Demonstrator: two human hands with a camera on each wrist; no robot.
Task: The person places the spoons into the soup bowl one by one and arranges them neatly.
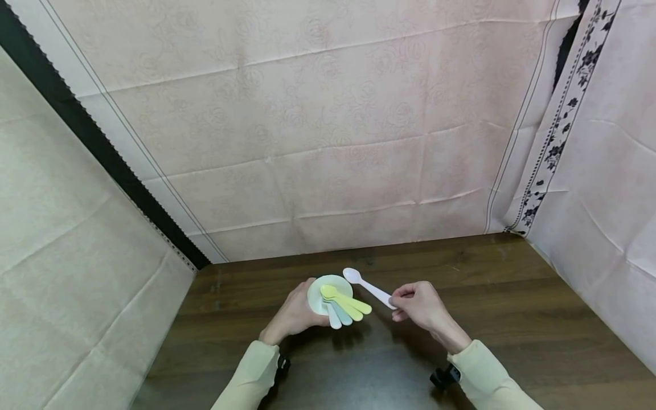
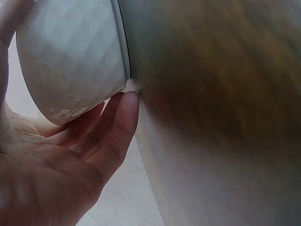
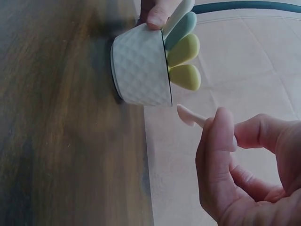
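My left hand [image 1: 294, 312] grips the side of a small white bowl [image 1: 314, 299] with a quilted diamond pattern outside, plain in the left wrist view [image 2: 70, 52]. The bowl is upright at the tabletop; whether its base touches the wood I cannot tell. Inside it lean two yellow spoons [image 1: 353, 303], a blue-green spoon [image 1: 342, 315] and a white spoon [image 1: 334, 318], their handles fanned over the rim towards my right. Between thumb and fingers, my right hand [image 1: 422, 307] pinches a pale pinkish spoon [image 1: 371, 289] by its handle end. That spoon's head is beside the bowl's far right rim, apart from it.
A dark brown wooden table [image 1: 487, 285] lies beneath both hands. Pale patterned cloth [image 1: 328, 142] hangs behind it, with further cloth at the left [image 1: 77, 273] and right [image 1: 605, 188]. Dark bands [image 1: 102, 142] show at the cloth's seams.
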